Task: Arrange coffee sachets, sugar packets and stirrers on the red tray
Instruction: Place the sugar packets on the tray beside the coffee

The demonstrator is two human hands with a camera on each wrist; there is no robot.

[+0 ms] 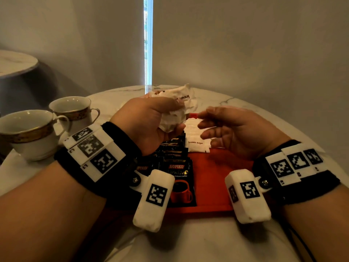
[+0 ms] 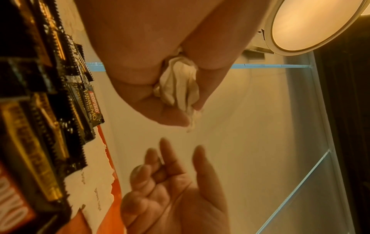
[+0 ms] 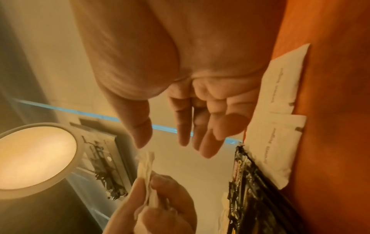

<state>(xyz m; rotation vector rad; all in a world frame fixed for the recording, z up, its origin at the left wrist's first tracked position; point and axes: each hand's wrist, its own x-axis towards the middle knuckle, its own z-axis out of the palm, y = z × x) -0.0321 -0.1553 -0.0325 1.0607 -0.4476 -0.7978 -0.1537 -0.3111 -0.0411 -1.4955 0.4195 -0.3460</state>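
- Two teacups (image 1: 34, 133), far left on the marble surface (image 1: 207, 242): white, gold-and-dark band under the rim, standing upright side by side.
- Left hand (image 1: 149, 121): grip closed round a crumpled bunch of white sugar packets (image 1: 179, 104), held above the far end of the tray. "brown" print readable upside down on one. Left wrist view shows the paper squeezed between thumb and curled fingers (image 2: 202, 88).
- Coffee sachets (image 1: 177, 178): black foil, red "KOPIKO" logo, gold lettering, red cup picture. They lie overlapped in a row running near to far along the left part of the red tray (image 1: 211, 178). Serrated edges show in the left wrist view.
- Flat sugar packets (image 1: 197, 142): white, "brown sugar" printed, lying on the tray's far end just right of the sachets, touching them.
- Small red piece (image 1: 193, 115) between the two hands, at the right hand's fingertips; cannot tell what it is, or whether it is pinched.
- Right hand (image 1: 234, 129): grip open, fingers (image 3: 202, 134) extended and relaxed, palm turned toward the left hand, hovering over the flat packets.
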